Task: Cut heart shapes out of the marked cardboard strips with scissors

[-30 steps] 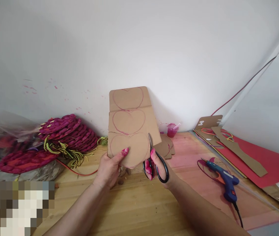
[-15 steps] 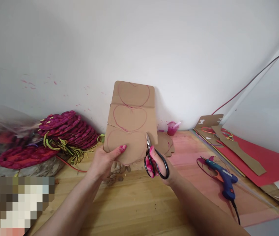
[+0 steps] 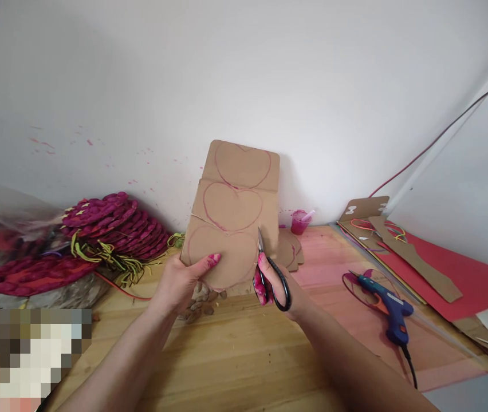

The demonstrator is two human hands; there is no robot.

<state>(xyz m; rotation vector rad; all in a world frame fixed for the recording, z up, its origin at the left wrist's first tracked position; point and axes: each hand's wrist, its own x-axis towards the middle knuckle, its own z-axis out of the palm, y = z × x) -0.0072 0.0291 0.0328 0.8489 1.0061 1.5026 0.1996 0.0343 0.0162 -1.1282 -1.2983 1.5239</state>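
Note:
A tall piece of brown cardboard (image 3: 237, 209) with three pink heart outlines stands raised before me. My left hand (image 3: 184, 280) grips its lower left corner, thumb on the front face and the other fingers hidden behind. Black-handled scissors (image 3: 284, 289) are in my right hand (image 3: 276, 280), with pink stains on the fingers. Their blades point up at the cardboard's right side, close to the edge of the lowest heart, whose rounded bottom is cut free. A slit runs in from the left edge above that heart.
On the left sit stacked magenta braided pieces (image 3: 119, 220) with yellow-green strings. Small stones (image 3: 201, 303) lie beneath the cardboard. A pink cup (image 3: 299, 222) stands by the wall. A blue glue gun (image 3: 392, 315) and red sheet (image 3: 437, 274) lie on the right. Cut cardboard (image 3: 291, 249) lies behind my right hand.
The cardboard has tilted, its top swinging to the right. The scissors' handles have drawn closer together, and the blades now look more closed along the lowest heart's right side.

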